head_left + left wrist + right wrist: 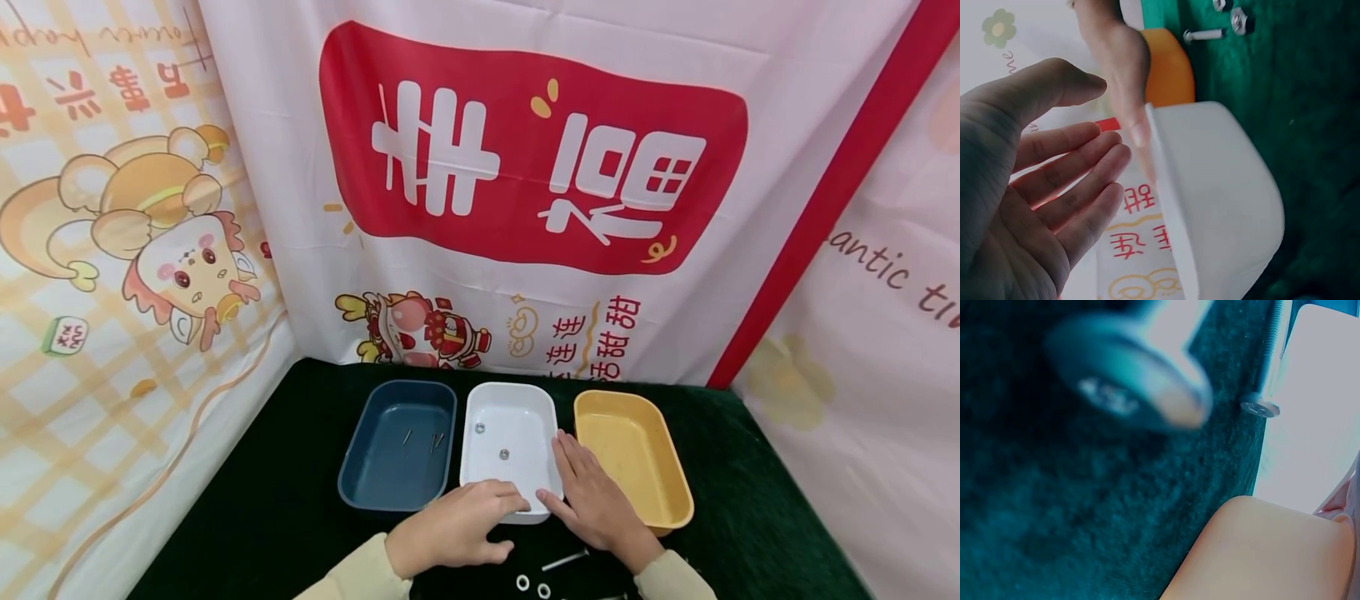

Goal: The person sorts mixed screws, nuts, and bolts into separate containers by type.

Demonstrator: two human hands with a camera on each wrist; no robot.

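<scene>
My left hand point(468, 525) is at the front left of the white tray point(517, 400), over its near rim. In the left wrist view its fingers point(1079, 209) are loosely bent, with nothing between them and the thumb. My right hand point(596, 496) lies along the white tray's right rim, fingers straight and together, beside the yellow tray. Two nuts, one farther back point(480, 427) and one nearer point(505, 454), lie in the white tray. Just in front of it, a bolt point(565, 560) and two pale rings point(522, 582) lie on the dark green cloth.
On the left a blue tray point(352, 475) holds several thin screws point(407, 437). The yellow tray point(678, 479) stands at the right. A printed white curtain point(285, 208) hangs behind the trays. In the right wrist view a blurred bolt head point(1129, 381) is close to the camera.
</scene>
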